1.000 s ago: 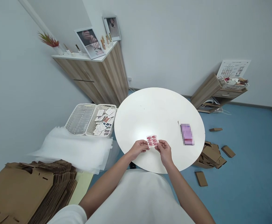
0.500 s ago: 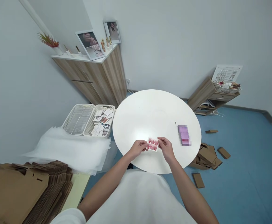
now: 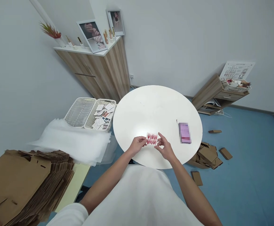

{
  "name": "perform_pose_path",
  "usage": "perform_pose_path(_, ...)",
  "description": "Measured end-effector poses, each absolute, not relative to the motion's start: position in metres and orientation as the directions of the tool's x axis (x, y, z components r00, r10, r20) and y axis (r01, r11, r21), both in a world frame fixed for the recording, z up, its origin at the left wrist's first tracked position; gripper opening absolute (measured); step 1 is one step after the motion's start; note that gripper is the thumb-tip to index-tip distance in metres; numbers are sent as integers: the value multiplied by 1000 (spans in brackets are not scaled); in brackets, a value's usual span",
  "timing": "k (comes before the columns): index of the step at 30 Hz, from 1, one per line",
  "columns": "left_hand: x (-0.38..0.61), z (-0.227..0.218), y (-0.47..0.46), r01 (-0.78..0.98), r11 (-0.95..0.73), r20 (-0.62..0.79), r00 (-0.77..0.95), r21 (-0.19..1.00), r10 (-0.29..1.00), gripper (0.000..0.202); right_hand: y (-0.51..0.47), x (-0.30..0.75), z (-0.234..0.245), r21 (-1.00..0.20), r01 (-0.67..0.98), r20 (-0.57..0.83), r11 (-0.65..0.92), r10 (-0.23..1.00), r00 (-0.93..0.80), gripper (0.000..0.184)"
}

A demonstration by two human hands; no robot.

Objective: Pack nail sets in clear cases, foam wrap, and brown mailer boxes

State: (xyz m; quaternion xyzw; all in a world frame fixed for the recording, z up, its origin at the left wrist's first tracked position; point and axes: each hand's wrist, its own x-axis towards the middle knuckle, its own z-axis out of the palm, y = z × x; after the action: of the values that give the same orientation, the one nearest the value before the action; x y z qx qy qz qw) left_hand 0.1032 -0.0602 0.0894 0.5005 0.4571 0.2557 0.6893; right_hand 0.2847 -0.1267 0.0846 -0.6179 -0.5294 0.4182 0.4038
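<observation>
A small white card of press-on nails (image 3: pixel 152 138), with two rows of red and pink nails, is held above the near part of the round white table (image 3: pixel 155 108). My left hand (image 3: pixel 137 146) pinches the card's left edge between thumb and fingers. Beside the right edge, my right hand (image 3: pixel 165 148) has its thumb and index finger spread apart; its other fingers are curled close to the card, and whether they touch it I cannot tell. On the table's right side lies a purple rectangular item (image 3: pixel 185 133), blurred out by pixels.
White baskets (image 3: pixel 90 127) left of the table hold clear cases and nail cards. White foam sheets (image 3: pixel 78 142) and stacked brown cardboard (image 3: pixel 31 185) are nearer. Small brown boxes (image 3: pixel 207 155) lie on the floor at right. Behind stand a wooden cabinet (image 3: pixel 99 70) and a low shelf (image 3: pixel 208 92).
My right hand has loosened from the card's right edge, its thumb and index finger opening. The card stays in my left hand, now turned more level. The view has shifted slightly.
</observation>
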Motion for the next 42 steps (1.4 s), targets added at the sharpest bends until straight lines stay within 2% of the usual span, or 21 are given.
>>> perform_pose_path(5, 106, 91, -66, 150, 249, -291, 464, 957, 837, 30, -129, 291, 84, -945, 311, -100, -103, 995, 28, 67)
perform_pose_path(8, 102, 94, -68, 208, 156, -238, 466, 966, 852, 49, -128, 294, 82, -956, 277, -102, -101, 995, 9, 68)
perform_pose_path(12, 92, 98, -65, 331, -64, -138, 553, 942, 822, 78, -126, 293, 80, -961, 249, -129, -120, 992, -18, 68)
perform_pose_path(14, 87, 97, -62, 389, -158, -116, 593, 907, 797, 81, -123, 290, 79, -960, 249, -144, -131, 989, -34, 68)
perform_pose_path(17, 82, 93, -56, 433, -208, -113, 606, 877, 788, 75, -118, 284, 78, -956, 255, -161, -145, 986, -45, 67)
perform_pose_path(24, 64, 85, -37, 427, -176, -120, 581, 887, 805, 69, -98, 263, 65, -952, 258, -175, -167, 984, -9, 69)
perform_pose_path(31, 32, 75, -6, 452, -56, -183, 467, 890, 865, 69, -64, 220, 61, -953, 220, -203, -206, 978, 38, 60)
perform_pose_path(37, 0, 50, 24, 562, 40, -239, 285, 826, 928, 51, -16, 173, 47, -938, 174, -294, -299, 954, 55, 62)
perform_pose_path(42, -21, 32, 49, 646, 71, -288, 237, 760, 928, 54, 22, 140, 26, -917, 159, -361, -367, 930, 64, 64)
